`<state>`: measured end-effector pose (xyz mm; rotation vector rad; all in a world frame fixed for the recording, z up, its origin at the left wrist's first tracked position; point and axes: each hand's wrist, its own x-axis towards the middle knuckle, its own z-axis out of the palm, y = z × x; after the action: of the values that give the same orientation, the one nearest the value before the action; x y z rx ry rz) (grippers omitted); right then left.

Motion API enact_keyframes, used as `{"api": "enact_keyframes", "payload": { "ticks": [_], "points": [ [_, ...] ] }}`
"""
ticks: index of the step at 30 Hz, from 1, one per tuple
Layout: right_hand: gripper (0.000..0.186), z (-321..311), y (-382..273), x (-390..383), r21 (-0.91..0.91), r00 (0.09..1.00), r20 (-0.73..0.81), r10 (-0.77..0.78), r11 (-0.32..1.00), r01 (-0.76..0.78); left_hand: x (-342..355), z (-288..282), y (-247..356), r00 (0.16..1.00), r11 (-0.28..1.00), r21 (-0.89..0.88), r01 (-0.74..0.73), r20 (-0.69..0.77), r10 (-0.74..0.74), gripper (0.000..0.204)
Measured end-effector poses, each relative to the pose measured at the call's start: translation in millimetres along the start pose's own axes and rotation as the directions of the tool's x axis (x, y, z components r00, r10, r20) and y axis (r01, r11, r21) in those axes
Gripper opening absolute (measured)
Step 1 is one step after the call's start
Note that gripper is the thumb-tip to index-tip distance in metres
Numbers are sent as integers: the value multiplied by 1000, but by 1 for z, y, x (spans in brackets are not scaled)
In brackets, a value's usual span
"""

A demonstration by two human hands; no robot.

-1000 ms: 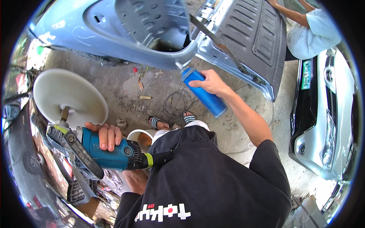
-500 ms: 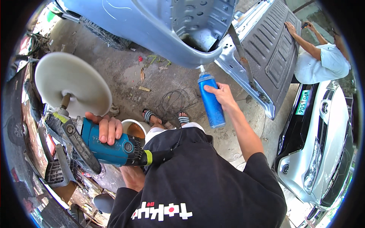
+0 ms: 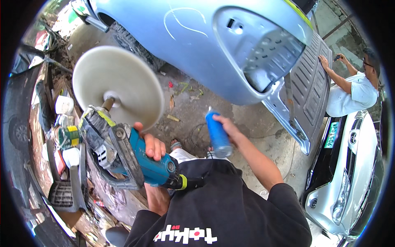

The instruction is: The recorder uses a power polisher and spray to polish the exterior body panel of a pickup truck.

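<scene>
Holding one thing each, the two hands are both closed: the left hand [image 3: 153, 147] has its fingers curled over the teal body of one polisher [image 3: 158, 169], and the right hand [image 3: 227, 126] has its fingers wrapped around one blue bottle [image 3: 217, 136]. The polisher carries one round white pad [image 3: 119, 84] and sits at the person's left front; the bottle is upright with a slight tilt, nozzle up, right of the pad and apart from it. Ahead stand one blue truck [image 3: 193, 61], with one wheel [image 3: 131, 43] in sight, and one ribbed tailgate [image 3: 308, 80]. One white car [image 3: 343, 168] is at the right, and one co-worker [image 3: 349, 96] has one hand on the tailgate.

Half a second ago the bottle's nozzle showed right against the truck's edge — now floor shows between them. The pad appears farther right, and more of the truck's side is in view — white curved marks included.
</scene>
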<state>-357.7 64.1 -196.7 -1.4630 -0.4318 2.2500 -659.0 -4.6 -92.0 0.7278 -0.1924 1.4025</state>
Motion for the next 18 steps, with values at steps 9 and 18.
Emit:
{"api": "enact_keyframes", "payload": {
  "ticks": [9, 18],
  "points": [
    [58, 138, -76, 50, -269, 787, -165, -595, 795, 544, 25, -60, 71, 998, 972, -231, 37, 51, -26, 62],
    [48, 180, -119, -10, -180, 543, -371, -754, 631, 754, 67, -91, 88, 940, 897, -312, 314, 234, -247, 65]
  ]
}}
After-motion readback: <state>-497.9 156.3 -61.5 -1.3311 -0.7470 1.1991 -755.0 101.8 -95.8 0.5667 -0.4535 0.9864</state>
